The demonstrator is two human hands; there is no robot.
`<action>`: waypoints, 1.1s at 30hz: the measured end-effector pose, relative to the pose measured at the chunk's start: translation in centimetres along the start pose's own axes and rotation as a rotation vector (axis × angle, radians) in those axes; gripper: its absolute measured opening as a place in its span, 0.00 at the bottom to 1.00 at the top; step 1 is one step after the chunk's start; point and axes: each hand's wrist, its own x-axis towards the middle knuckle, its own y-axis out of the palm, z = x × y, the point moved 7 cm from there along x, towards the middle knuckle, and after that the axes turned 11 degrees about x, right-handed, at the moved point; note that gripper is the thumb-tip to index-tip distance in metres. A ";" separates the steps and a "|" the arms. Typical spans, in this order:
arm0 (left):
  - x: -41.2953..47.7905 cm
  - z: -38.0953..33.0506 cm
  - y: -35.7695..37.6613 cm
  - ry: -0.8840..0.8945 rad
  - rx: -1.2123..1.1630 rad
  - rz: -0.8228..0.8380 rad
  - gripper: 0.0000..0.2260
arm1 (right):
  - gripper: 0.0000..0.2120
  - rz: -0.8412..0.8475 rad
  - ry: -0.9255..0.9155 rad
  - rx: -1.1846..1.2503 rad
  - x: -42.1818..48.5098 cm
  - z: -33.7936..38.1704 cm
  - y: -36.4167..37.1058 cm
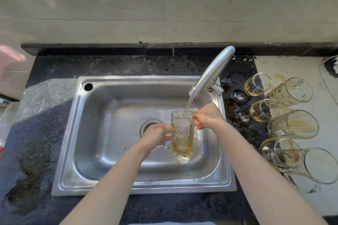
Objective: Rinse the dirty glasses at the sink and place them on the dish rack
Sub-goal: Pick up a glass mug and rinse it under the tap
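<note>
- Glass mug (182,133): upright, held above the basin of the steel sink (128,79), right of the drain (148,124); amber liquid pooled at its base.
- Left hand (157,135): fingers curled round the mug's handle.
- Right hand (206,117): fingers pinching the mug's rim on the far right side.
- Faucet (212,71): spout angled over the mug; water stream (188,104) falling into its mouth.
- Dirty glasses (292,124): several, amber-stained, lying tipped on the pale counter right of the sink, clustered and touching.
- Dark counter (45,133): wet patches left of the sink.
</note>
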 end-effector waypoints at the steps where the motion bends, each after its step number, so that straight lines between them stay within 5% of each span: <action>1: -0.1 -0.2 0.0 -0.010 -0.013 0.001 0.10 | 0.14 -0.017 -0.015 0.000 0.0 0.0 -0.1; 9: -1.0 1.1 0.5 -0.249 -0.098 0.191 0.15 | 0.15 0.049 -0.028 -0.117 -0.7 -0.2 -0.7; 14: -2.1 2.5 2.3 -0.357 -0.372 0.279 0.17 | 0.24 0.077 -0.087 -0.155 -1.7 -0.8 -1.9; 20: -2.7 2.8 4.4 -0.394 -0.645 0.302 0.18 | 0.26 0.185 -0.015 -0.286 -3.3 -1.2 -2.6; 25: -2.8 2.7 5.3 -0.398 -0.733 0.310 0.18 | 0.39 0.214 0.054 -0.314 -4.5 -0.9 -3.1; 33: -2.5 3.6 4.1 -0.359 -0.882 0.194 0.17 | 0.40 0.312 0.074 -0.421 -5.8 -0.8 -1.6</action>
